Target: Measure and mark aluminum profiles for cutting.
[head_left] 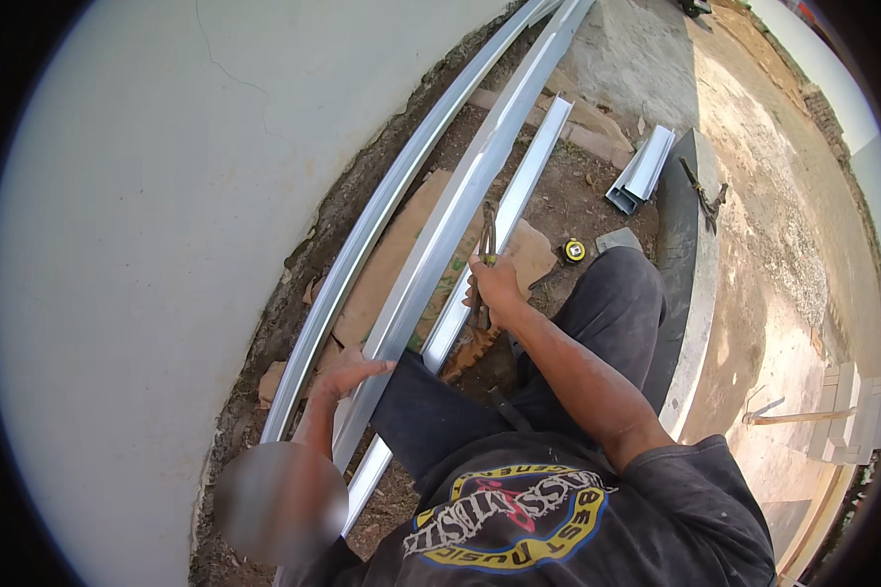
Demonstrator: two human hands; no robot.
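Note:
My right hand (pixel 492 286) grips a metal hand tool (pixel 488 227) with long handles, snips or pliers, over the lengths of galvanized profile. My left hand (pixel 354 374) holds the long middle metal profile (pixel 460 205) at its lower part, beside my bent leg. A second long profile (pixel 350 286) runs along the wall side, and a third, shorter one (pixel 535 147) lies to the right, passing under the tool. Torn brown cardboard (pixel 372 293) lies beneath them on the dirt. A yellow and black tape measure (pixel 575 250) sits above my right knee.
A white wall (pixel 147 245) fills the left. Short profile offcuts (pixel 641 171) lie at upper right beside a concrete edge (pixel 685 293), where a dark tool (pixel 710 201) rests. Paving (pixel 773 254) stretches right, with pale boards and a wooden stick (pixel 798 416) at lower right.

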